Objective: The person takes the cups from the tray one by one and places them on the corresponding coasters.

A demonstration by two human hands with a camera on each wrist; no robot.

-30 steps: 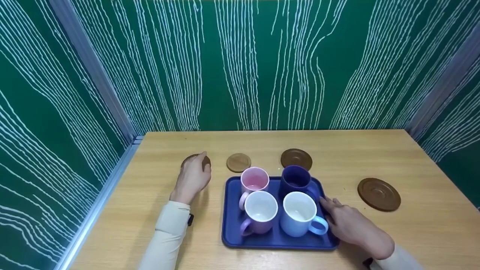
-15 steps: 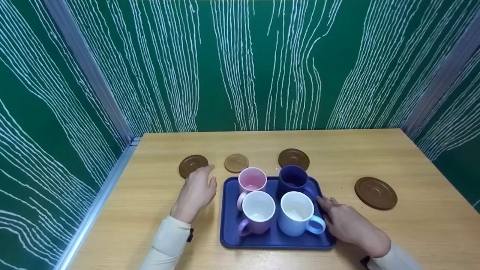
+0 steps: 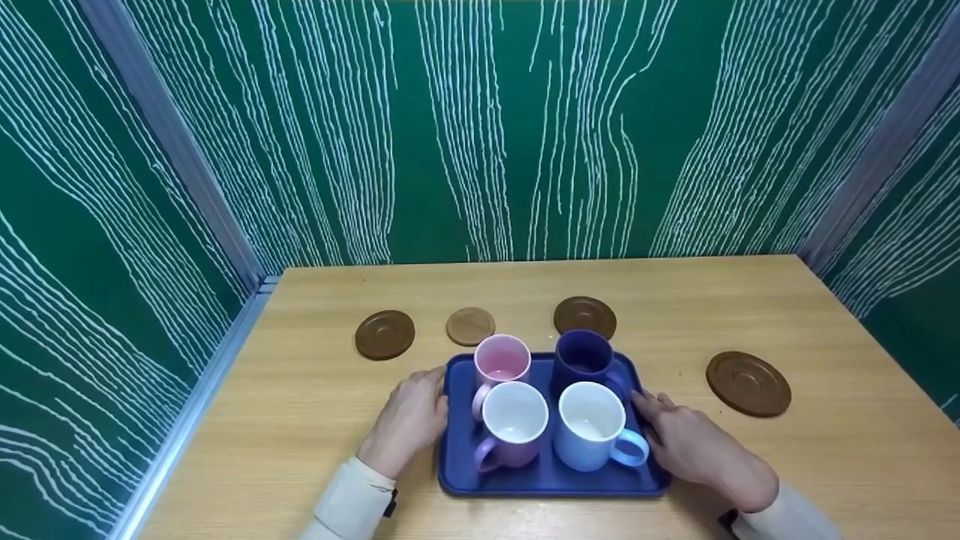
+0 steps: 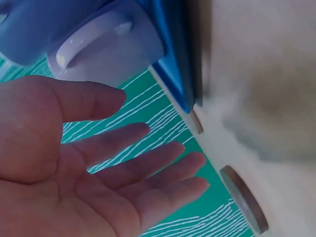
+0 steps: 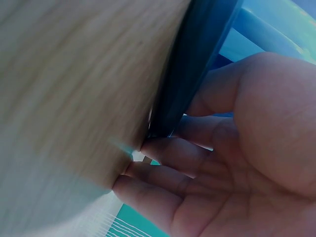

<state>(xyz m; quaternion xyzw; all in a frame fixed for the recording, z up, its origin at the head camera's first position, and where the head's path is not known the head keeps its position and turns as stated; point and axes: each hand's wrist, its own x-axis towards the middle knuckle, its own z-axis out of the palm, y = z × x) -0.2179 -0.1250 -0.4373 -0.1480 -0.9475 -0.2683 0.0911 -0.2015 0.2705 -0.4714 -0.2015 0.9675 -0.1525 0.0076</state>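
A blue tray [image 3: 551,484] carries a pink mug [image 3: 502,360], a dark blue mug [image 3: 583,360], a purple mug [image 3: 515,424] and a light blue mug [image 3: 592,427]. My left hand [image 3: 409,424] is at the tray's left edge. In the left wrist view its fingers [image 4: 148,163] are spread and hold nothing, a little apart from the tray. On the opposite side my right hand [image 3: 697,450] holds the tray's right edge. The right wrist view shows the thumb [image 5: 212,94] on the rim, with the other fingertips low by the table.
Behind the tray lie a brown saucer [image 3: 385,335] on the left, a lighter small coaster [image 3: 470,326] and another brown saucer [image 3: 585,315]. One more brown saucer [image 3: 748,383] lies to the right. A green patterned wall [image 3: 420,150] bounds the wooden table [image 3: 300,382].
My left hand has left the brown saucer at the left and moved down and right to the tray's left edge. My right hand stays at the tray's right edge.
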